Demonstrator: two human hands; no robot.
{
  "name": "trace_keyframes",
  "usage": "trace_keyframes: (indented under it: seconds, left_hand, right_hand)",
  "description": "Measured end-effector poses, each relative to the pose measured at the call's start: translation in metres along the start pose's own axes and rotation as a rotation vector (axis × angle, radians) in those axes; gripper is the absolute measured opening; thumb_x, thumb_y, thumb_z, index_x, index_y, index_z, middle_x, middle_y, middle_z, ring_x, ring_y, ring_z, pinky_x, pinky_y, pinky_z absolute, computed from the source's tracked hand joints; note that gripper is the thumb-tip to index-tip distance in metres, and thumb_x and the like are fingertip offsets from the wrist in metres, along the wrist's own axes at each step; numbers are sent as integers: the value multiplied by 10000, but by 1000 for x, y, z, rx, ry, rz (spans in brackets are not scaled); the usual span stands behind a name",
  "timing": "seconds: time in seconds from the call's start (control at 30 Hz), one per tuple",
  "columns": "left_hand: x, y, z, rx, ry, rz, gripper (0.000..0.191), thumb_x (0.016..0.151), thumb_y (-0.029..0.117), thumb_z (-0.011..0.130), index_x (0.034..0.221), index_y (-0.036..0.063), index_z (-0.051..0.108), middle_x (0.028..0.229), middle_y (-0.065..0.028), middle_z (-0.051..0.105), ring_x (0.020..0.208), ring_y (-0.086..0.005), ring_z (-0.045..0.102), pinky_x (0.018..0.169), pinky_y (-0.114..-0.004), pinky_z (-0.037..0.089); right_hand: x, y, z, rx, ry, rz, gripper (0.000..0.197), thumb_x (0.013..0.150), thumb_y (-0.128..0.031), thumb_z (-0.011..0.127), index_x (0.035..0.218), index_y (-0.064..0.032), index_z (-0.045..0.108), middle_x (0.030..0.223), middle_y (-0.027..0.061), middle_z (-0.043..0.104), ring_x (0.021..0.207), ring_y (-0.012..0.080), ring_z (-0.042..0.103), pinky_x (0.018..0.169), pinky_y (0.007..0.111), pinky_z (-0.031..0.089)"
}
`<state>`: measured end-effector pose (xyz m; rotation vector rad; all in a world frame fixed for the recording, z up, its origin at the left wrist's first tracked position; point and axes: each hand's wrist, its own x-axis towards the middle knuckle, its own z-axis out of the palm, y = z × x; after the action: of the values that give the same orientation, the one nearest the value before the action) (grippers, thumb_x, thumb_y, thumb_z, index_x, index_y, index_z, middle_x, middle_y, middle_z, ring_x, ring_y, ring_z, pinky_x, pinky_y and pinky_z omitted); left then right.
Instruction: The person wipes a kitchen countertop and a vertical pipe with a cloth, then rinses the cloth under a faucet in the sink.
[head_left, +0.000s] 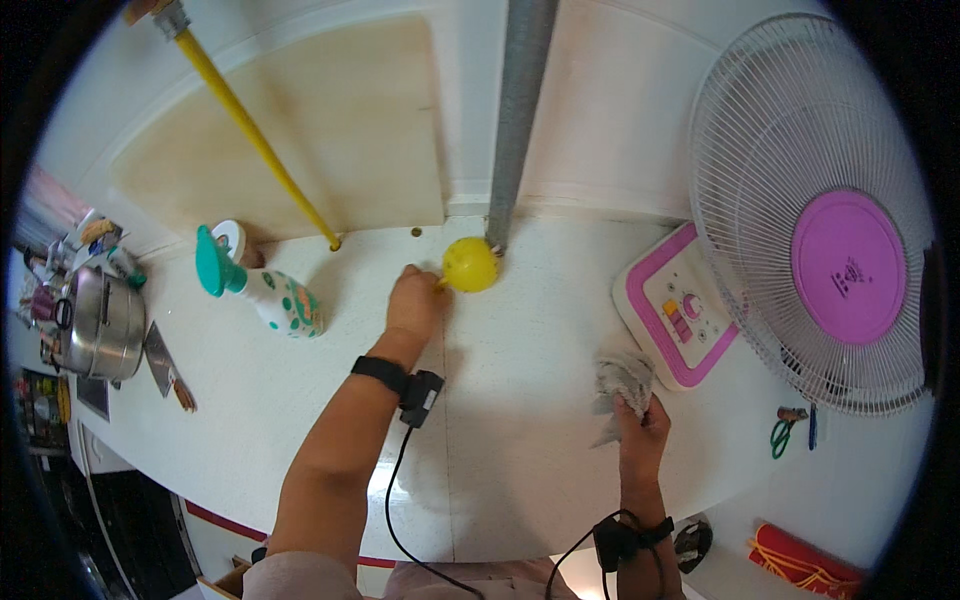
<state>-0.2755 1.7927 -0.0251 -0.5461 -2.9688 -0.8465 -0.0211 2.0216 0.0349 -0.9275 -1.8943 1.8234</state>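
Note:
My left hand (418, 304) is closed around the narrow end of a round yellow object (470, 265), which looks like a small balloon. It is at the back of the white countertop (517, 435), beside the foot of a grey metal pole (523, 97). A crumpled grey cloth (626, 375) is pinched in my right hand (643, 431), partly resting on the countertop. That hand is close to the front corner of the pink-and-white fan base (679, 315). Both wrists wear black straps with cabled devices.
On the left are a spray bottle (281, 300), a knife (166, 367) and a steel pot (105, 322). A yellow pole (259, 139) slants down behind them. The fan's wire cage (765, 187) overhangs the right side, near green-handled scissors (781, 436).

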Motion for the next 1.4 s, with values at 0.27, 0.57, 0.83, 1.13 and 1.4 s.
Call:
trace_keyframes:
  seconds: [0.27,0.57,0.83,1.13,1.4]
  left_hand:
    - [13,28,48,-315,224,309,182,647,45,704,802,140,713,747,-25,606,818,-245,539,753,-355,443]
    - [67,137,111,-265,99,46,155,752,239,673,834,114,711,930,-87,538,948,-299,477,821,-407,406]
    - [71,139,119,89,87,-47,246,824,269,591,915,56,673,1047,-78,524,1015,-287,459,832,-420,376]
    - [64,145,127,128,153,-49,246,853,248,529,960,64,652,1050,-67,523,1016,-267,446,855,-413,347]
    - [61,129,111,240,100,125,316,872,293,475,1043,68,618,1107,-81,478,1033,-275,413,899,-405,311]
  right_hand:
    - [-10,13,-15,19,24,58,190,836,-80,640,1000,15,623,839,-11,603,725,55,501,651,208,415]
    - [-29,2,-32,43,65,191,157,832,-53,630,971,22,622,832,-5,603,713,47,501,616,196,406]
    - [-38,13,-53,43,80,117,145,828,-39,632,966,4,632,816,-10,612,682,43,503,589,201,408]
    - [-37,19,-55,75,67,131,146,833,-41,631,973,0,628,833,-7,619,693,51,520,597,204,414]
    - [-19,14,-35,60,-19,112,164,823,-12,612,983,22,613,892,30,621,740,76,534,643,209,423]
